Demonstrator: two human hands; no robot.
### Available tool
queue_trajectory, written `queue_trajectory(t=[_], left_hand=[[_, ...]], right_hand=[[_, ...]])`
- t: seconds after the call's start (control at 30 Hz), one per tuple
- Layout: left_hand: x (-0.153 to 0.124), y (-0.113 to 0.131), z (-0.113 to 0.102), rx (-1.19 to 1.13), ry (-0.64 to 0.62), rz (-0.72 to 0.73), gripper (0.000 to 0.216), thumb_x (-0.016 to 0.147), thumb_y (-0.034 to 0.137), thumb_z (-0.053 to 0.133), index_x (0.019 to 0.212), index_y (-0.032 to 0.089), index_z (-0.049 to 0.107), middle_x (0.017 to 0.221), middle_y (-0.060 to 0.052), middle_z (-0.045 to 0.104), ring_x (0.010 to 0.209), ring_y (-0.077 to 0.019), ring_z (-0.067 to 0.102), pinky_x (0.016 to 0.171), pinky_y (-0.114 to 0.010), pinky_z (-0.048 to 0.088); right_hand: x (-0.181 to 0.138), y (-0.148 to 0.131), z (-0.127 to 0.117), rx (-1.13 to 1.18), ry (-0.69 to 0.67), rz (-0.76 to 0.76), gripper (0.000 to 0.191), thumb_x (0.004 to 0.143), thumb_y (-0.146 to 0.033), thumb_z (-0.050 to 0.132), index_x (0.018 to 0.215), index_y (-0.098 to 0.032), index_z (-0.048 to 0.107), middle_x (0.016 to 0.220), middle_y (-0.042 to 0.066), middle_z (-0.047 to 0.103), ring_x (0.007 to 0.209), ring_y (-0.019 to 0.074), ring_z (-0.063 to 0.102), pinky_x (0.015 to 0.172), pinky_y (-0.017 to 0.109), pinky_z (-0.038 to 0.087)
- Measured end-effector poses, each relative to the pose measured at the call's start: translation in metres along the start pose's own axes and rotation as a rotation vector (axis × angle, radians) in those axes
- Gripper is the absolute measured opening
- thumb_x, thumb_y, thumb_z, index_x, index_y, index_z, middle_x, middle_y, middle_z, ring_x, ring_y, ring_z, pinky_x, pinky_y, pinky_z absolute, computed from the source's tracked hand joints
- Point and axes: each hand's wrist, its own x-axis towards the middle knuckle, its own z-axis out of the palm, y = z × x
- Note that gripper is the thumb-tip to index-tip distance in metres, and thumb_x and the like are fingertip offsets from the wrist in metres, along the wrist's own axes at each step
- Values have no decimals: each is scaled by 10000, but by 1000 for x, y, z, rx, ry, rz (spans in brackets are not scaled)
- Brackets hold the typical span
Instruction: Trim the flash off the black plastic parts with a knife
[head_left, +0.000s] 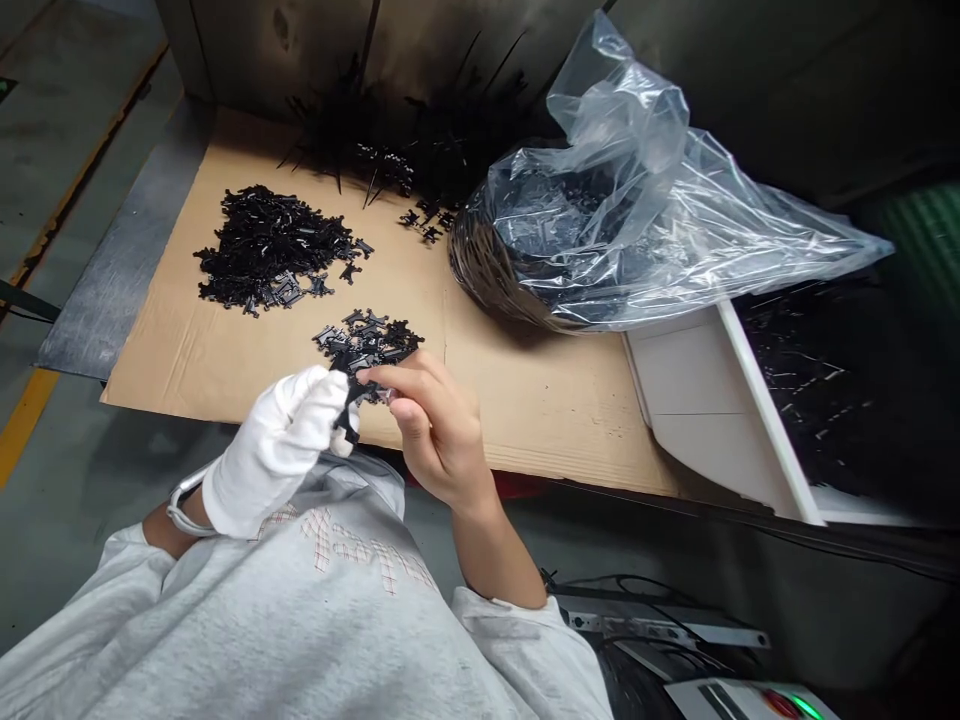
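Note:
My left hand (281, 435), in a white glove, is closed around a small black plastic part (349, 420) close to the front edge of the cardboard. Bare, my right hand (439, 425) reaches in from the right with its index finger extended to the part. Thumb and fingers are curled together, and a small shiny thing (385, 396) shows at them; its kind I cannot make out. Just beyond both hands lies a small pile of black plastic parts (367, 338). A larger heap of similar parts (274, 245) is farther back on the left.
Cardboard (540, 400) covers the metal table (124, 270). Thin black branching pieces (382, 165) stand along the back. At right are a round dark basket (487, 265) with a clear plastic bag (675, 210) and a white bin (705, 380). A machine box with a green light (806, 706) sits below.

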Motion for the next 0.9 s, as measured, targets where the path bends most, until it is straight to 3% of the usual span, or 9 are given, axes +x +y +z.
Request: queue_trajectory(t=[0.23,0.33,0.4,0.47,0.53,0.57,0.63,0.77,0.9], left_hand=[[-7,-4,-4,-52,-86,-42,390,930,457,472,663,180,537,550,14,560,475,-85,476,480,-225,410],[-3,-8,-9,-34,-168,-22,418,941,466,442,649,178,527,563,3,556,479,-91,478,483,-239,392],[7,-17,-13,106,-135,70,389,956,426,411,680,178,528,596,-4,556,519,-102,496,527,-251,399],[22,-32,-16,432,-64,251,341,955,356,416,682,176,513,642,-22,558,608,-126,518,636,-283,415],[39,-51,-16,798,-145,350,320,969,300,388,753,165,580,740,-62,612,715,-163,549,709,-315,408],[47,-60,-16,959,-160,373,340,982,299,362,788,159,604,779,-80,629,759,-182,560,722,-327,403],[59,-75,-12,1245,-117,322,407,1000,346,303,877,148,637,917,-125,658,862,-233,579,730,-363,393],[69,-90,-1,1329,-4,259,431,993,362,294,926,118,643,970,-185,639,887,-304,573,666,-392,352],[71,-93,-1,1312,64,250,386,977,388,354,903,122,623,942,-182,624,882,-309,569,667,-397,348]], right_hand=[[0,0,1,-9,14,0,269,1010,-302,405,1025,-192,650,786,24,600,686,131,520,620,276,429],[5,7,0,-52,49,104,295,1019,-302,380,1013,-183,651,813,31,624,714,129,549,650,271,435],[12,18,-1,-92,41,196,320,1021,-320,367,1010,-170,649,823,38,637,735,135,569,678,273,438],[23,36,2,-162,-60,279,286,1003,-334,420,1038,-155,641,882,57,664,798,158,600,714,285,441],[37,57,10,-255,-240,340,230,964,-298,510,1083,-141,629,996,90,687,888,195,622,758,303,439],[46,67,16,-303,-353,364,213,949,-256,528,1098,-139,627,1047,102,686,919,209,624,771,308,437],[63,85,33,-318,-454,349,198,911,-206,571,1077,-129,646,1057,118,687,928,226,627,770,310,435],[89,104,70,-334,-584,275,263,891,-229,598,1147,-181,638,1099,103,668,956,233,619,729,292,430],[98,109,87,-395,-642,240,284,877,-178,576,1153,-192,641,1092,125,635,905,249,607,668,299,408]])
